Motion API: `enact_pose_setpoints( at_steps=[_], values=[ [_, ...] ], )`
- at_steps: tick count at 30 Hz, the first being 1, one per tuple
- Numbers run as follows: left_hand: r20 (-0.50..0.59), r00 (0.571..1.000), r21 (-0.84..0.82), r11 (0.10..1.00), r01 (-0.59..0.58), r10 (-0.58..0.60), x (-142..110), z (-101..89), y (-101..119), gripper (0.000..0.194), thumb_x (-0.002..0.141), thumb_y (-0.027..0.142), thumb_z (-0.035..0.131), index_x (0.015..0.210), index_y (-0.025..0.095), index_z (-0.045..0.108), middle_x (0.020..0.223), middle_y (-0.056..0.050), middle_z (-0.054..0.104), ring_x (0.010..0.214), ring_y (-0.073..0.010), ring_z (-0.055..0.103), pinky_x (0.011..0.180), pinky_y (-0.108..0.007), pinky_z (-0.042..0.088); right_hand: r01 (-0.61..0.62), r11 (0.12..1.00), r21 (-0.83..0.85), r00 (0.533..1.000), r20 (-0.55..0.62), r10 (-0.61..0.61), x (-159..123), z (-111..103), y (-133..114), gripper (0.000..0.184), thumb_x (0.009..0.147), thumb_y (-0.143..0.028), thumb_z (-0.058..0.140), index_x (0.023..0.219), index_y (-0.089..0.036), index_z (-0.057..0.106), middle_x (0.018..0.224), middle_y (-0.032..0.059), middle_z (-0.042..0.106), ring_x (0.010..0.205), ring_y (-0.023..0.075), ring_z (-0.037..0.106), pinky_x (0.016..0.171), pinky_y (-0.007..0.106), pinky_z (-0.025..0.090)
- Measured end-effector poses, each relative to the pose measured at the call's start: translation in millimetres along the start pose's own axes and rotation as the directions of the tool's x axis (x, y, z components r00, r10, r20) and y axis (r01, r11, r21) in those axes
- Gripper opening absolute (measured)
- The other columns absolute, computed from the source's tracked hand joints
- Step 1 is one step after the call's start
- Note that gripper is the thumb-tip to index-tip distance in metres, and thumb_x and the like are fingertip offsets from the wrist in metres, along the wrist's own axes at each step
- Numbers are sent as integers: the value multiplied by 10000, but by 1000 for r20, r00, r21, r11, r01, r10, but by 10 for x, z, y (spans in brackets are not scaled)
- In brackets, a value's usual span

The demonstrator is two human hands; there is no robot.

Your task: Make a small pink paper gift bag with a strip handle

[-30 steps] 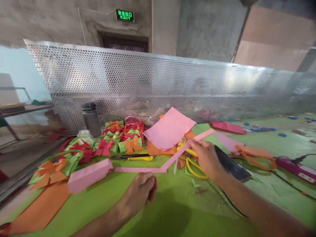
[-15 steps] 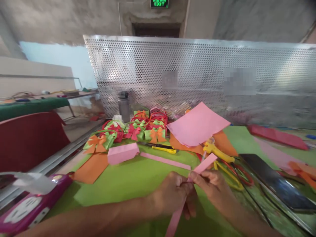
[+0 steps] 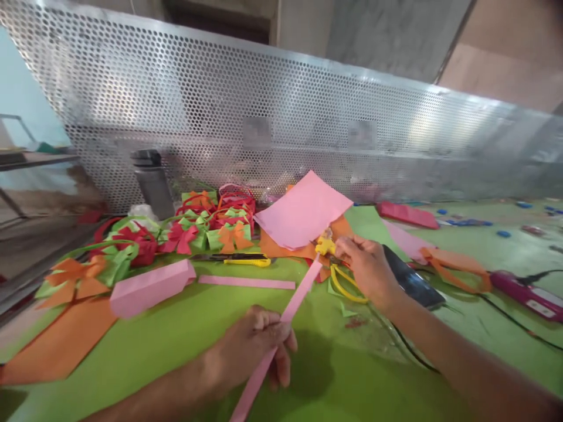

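Note:
My left hand (image 3: 259, 343) pinches a long pink paper strip (image 3: 301, 293), which slants up past the fingers and hangs down below them. My right hand (image 3: 367, 266) is closed around the handle of a yellow glue gun (image 3: 325, 244), hiding most of it. The strip's upper end is close to the gun's nozzle; whether they touch I cannot tell. Beyond my left hand lie a second pink strip (image 3: 246, 282) and a folded pink paper box (image 3: 152, 287). A yellow utility knife (image 3: 247, 259) lies behind them, beside dark-bladed scissors whose yellow handle loop (image 3: 345, 285) may show near my right hand.
Several small paper bags with bows (image 3: 176, 237) stand at back left by a grey bottle (image 3: 153, 184). Pink sheets (image 3: 308, 208) lie over orange paper. At right are a phone (image 3: 411, 281), a purple power strip (image 3: 528, 296) and cables. A perforated metal panel (image 3: 285, 111) closes the back.
My right hand has let go of the pink strip and moved to the glue gun. My left hand still holds the strip. The view has swung right.

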State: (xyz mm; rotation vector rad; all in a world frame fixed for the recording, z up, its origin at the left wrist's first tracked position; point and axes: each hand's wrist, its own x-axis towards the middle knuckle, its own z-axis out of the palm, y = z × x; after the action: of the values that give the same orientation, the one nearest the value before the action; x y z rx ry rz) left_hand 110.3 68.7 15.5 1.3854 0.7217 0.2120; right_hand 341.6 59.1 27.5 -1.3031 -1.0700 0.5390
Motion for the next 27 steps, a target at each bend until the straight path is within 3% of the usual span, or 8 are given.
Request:
enact_pose_setpoints(
  at_steps=[4, 7, 9, 11, 13, 16, 20, 27],
  values=[
    [-12, 1000, -110, 994, -1, 0, 29, -5, -10, 406, 762, 524, 519, 751, 123, 581, 493, -27, 620, 391, -99, 526, 422, -210, 442, -39, 999, 12, 986, 163, 36, -237, 150, -3, 436, 817, -511, 446, 579, -161, 550, 543, -5, 506, 556, 121, 471, 592, 264, 388],
    [-7, 1000, -96, 995, -7, 6, 64, 21, -13, 393, 762, 507, 526, 735, 119, 582, 471, -30, 613, 353, -90, 508, 384, -191, 420, -97, 994, -42, 866, 488, 105, -479, 316, -40, 363, 746, -500, 563, 654, -152, 610, 583, -7, 537, 540, 107, 458, 544, 242, 359],
    [-4, 1000, -88, 996, -12, 12, 70, 40, -3, 392, 763, 504, 526, 730, 117, 580, 467, -31, 612, 344, -88, 505, 375, -187, 416, -123, 991, -54, 813, 567, 132, -556, 378, -53, 334, 749, -455, 574, 610, -154, 616, 521, -22, 509, 483, 94, 421, 492, 233, 322],
    [2, 1000, -95, 995, -12, 12, 67, 41, 13, 384, 761, 496, 538, 728, 115, 578, 470, -31, 615, 350, -90, 514, 382, -187, 423, -123, 990, -75, 862, 487, 144, -537, 374, -44, 330, 750, -404, 585, 531, -157, 590, 464, -35, 469, 445, 85, 378, 460, 233, 287],
    [16, 1000, -127, 992, -3, 5, 64, 16, 26, 369, 756, 481, 560, 732, 113, 578, 490, -39, 630, 371, -95, 540, 393, -184, 431, -119, 990, -78, 951, 279, 137, -443, 316, -9, 313, 718, -372, 632, 504, -160, 550, 454, -46, 437, 448, 80, 352, 460, 233, 279],
    [70, 998, -205, 978, 20, -6, 70, -40, 26, 338, 754, 444, 593, 761, 105, 593, 580, -71, 676, 441, -123, 607, 402, -178, 443, -109, 994, -14, 976, 186, 110, -284, 210, 61, 321, 766, -415, 578, 561, -172, 534, 545, -27, 486, 537, 100, 425, 550, 244, 353],
    [142, 990, -272, 962, 36, 3, 88, -70, -2, 302, 766, 397, 605, 798, 97, 614, 677, -98, 705, 521, -154, 657, 414, -182, 467, -95, 995, 27, 982, 169, 89, -271, 173, 58, 325, 765, -452, 575, 605, -170, 552, 598, -7, 516, 589, 116, 462, 608, 265, 395],
    [161, 987, -266, 963, 33, 11, 96, -73, -39, 281, 766, 376, 617, 854, 110, 601, 683, -87, 704, 531, -153, 659, 431, -185, 476, -140, 985, -105, 881, 440, 172, -529, 311, -106, 319, 705, -431, 633, 574, -145, 579, 528, -22, 491, 509, 93, 409, 483, 233, 321]
  ],
)
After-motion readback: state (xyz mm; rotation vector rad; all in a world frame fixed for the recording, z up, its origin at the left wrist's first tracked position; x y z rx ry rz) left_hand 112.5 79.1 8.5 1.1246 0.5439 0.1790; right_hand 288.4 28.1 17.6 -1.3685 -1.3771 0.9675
